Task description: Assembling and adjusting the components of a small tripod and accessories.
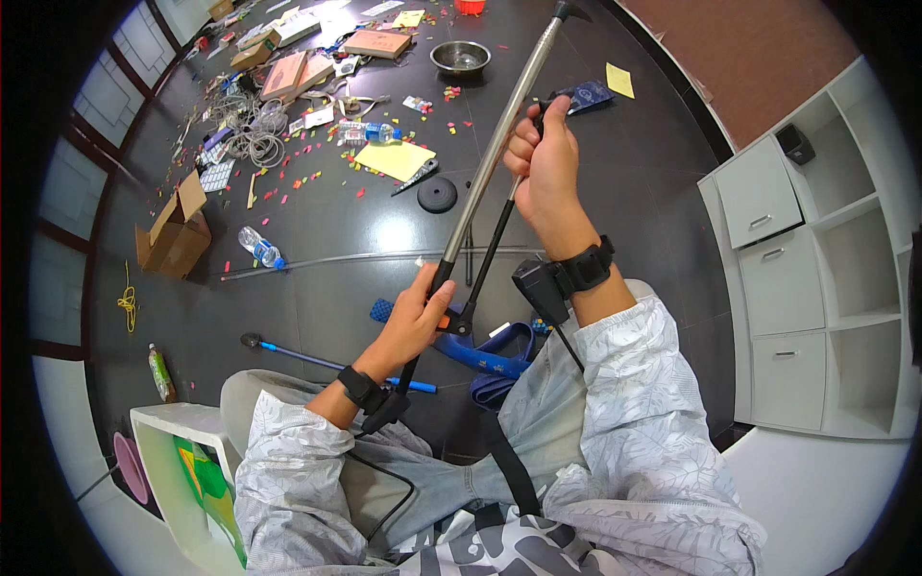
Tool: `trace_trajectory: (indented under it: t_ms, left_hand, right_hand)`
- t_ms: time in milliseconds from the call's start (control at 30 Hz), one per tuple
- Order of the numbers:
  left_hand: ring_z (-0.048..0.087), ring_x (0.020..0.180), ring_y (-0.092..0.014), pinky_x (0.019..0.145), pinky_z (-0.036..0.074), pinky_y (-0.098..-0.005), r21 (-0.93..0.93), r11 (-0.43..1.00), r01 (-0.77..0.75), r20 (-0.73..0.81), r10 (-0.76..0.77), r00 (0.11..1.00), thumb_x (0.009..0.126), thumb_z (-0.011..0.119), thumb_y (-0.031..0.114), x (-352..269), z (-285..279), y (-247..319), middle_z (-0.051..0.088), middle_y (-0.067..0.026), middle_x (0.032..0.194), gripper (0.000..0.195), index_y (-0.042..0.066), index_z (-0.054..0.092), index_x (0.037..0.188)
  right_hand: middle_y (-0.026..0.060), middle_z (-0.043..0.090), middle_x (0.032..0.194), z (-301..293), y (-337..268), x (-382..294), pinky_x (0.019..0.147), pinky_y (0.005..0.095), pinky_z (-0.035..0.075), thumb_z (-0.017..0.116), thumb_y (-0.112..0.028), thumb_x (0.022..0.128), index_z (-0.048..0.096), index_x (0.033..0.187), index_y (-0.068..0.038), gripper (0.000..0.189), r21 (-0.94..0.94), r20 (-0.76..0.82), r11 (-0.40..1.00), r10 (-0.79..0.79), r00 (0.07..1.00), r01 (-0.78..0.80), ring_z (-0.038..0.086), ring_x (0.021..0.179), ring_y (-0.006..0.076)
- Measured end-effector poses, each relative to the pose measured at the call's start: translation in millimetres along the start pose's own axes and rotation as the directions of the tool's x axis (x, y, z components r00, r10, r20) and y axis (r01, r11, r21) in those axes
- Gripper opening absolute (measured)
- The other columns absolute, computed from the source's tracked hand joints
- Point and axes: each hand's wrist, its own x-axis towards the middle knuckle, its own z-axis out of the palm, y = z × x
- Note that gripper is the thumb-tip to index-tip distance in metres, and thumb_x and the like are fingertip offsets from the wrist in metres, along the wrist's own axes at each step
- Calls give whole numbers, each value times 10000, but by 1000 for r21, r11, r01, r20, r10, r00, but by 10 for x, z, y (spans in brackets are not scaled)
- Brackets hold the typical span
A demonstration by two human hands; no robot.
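My left hand (410,313) grips the black lower part of a long metal pole (497,144), with its thumb along it. The pole slants up and right to a dark curved head. An orange and black joint (454,320) beside my left hand links it to a thinner black rod (493,252). My right hand (544,158) is closed around the upper end of that rod, close to the pole. Blue straps (490,360) lie on the floor below the joint. A blue stick with a dark round end (310,355) lies left, partly behind my left forearm.
A thin rod (346,258) crosses the floor ahead. Beyond lie a black disc (437,195), a steel bowl (460,57), plastic bottles (261,248), tangled cable (259,133) and flat boxes (378,43). An open carton (173,237) stands left; a white cabinet (781,281) stands right.
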Motion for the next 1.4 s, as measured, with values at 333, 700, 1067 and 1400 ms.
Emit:
trace_trajectory:
  t_ms: [333, 700, 1067, 1400]
  left_hand:
    - [466, 554, -130, 525, 414, -310, 183, 972, -148, -102, 169, 980, 993, 502, 260, 7, -44, -67, 479, -49, 647, 235, 35, 455, 1044]
    - [402, 458, -46, 379, 306, -212, -5, 994, -109, -64, 109, 992, 1008, 451, 294, -51, -81, 40, 482, 0, 716, 198, 101, 437, 967]
    - [337, 421, -32, 348, 244, -170, -337, 921, 197, 340, -76, 937, 1006, 429, 357, -109, -226, 195, 456, 8, 748, 236, 123, 447, 1032]
    - [384, 437, -35, 360, 290, -185, -205, 978, 43, 162, -10, 987, 1002, 448, 283, -75, -163, 149, 490, 7, 745, 185, 101, 460, 1035]
  right_hand:
    - [-27, 410, 734, 125, 15, -73, 485, 200, 282, 429, -395, 1015, 458, 952, -65, 337, -220, 13, 970, -106, 994, 106, 331, 571, 38]
    - [62, 639, 861, 55, -236, -49, 662, 244, 502, 499, -310, 998, 557, 1068, -24, 300, -376, 145, 927, 78, 986, -18, 585, 733, 94]
    - [134, 654, 954, -168, -463, 36, 802, 365, 582, 609, -264, 938, 571, 1045, 31, 316, -187, 195, 973, 175, 965, -138, 676, 876, 245]
    - [135, 676, 953, -139, -574, 10, 747, 313, 562, 597, -317, 946, 583, 1043, 7, 338, -438, 176, 899, 104, 979, -16, 682, 826, 197]
